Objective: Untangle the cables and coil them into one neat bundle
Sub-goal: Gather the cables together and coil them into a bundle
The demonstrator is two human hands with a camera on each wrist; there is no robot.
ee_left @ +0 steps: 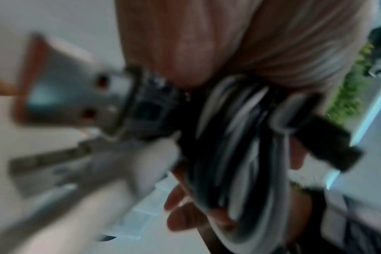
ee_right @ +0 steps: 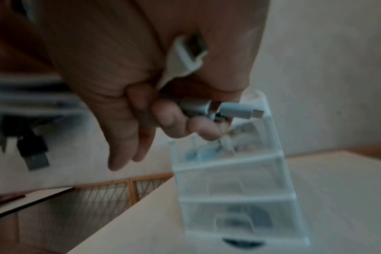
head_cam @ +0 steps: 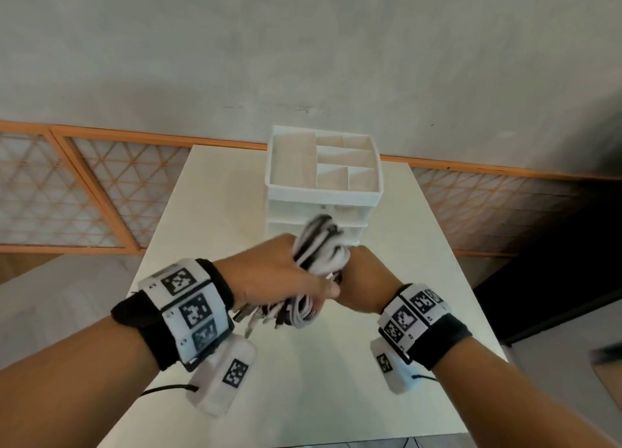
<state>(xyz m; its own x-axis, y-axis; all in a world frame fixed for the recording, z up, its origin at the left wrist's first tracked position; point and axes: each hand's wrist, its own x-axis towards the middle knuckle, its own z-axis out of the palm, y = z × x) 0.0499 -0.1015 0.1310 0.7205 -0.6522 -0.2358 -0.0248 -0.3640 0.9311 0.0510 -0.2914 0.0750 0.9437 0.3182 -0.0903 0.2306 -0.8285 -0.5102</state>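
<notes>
A bundle of white and black cables [head_cam: 319, 249] is held up over the white table [head_cam: 319, 380], in front of the drawer unit. My left hand [head_cam: 279, 279] grips the bundle's middle, with plug ends [head_cam: 262, 316] hanging below the wrist. In the blurred left wrist view the loops [ee_left: 239, 154] run under my palm. My right hand [head_cam: 363, 279] holds the bundle from the right side. In the right wrist view its curled fingers [ee_right: 170, 116] pinch white cable ends, with a small white plug [ee_right: 239, 110] sticking out.
A white drawer organiser [head_cam: 324, 178] with an open divided top tray stands at the table's far middle; its clear drawers [ee_right: 235, 189] show in the right wrist view. An orange lattice panel [head_cam: 84, 191] runs behind the table. A dark surface [head_cam: 555, 262] lies to the right.
</notes>
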